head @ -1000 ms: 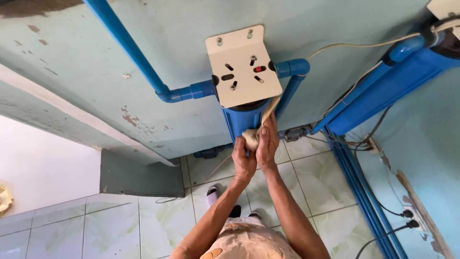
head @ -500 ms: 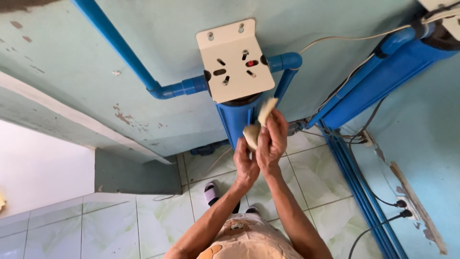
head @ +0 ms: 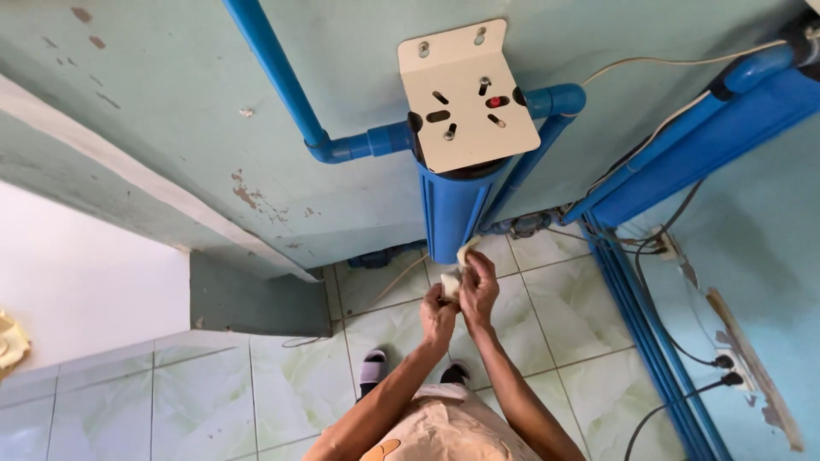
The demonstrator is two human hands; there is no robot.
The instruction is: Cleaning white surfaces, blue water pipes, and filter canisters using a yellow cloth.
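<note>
A blue water filter housing [head: 453,213] hangs from a cream metal bracket [head: 465,94] on the pale green wall. Just below its bottom end, my left hand [head: 437,314] and my right hand [head: 480,288] are pressed together around a small cream-white wad [head: 461,260], which looks like cloth or tape. A corner of the wad sticks up against the housing's lower tip. Both forearms reach up from my body at the bottom of the view.
Blue pipes [head: 282,77] run along the wall to both sides of the filter. More blue pipes and black cables [head: 658,341] go down the right wall to a power socket [head: 730,363]. Green marbled floor tiles [head: 256,384] and my sandalled feet [head: 373,369] lie below.
Both hands have dropped with the wad from the middle of the filter housing to just under its bottom end. The view has shifted so the bracket sits higher in frame.
</note>
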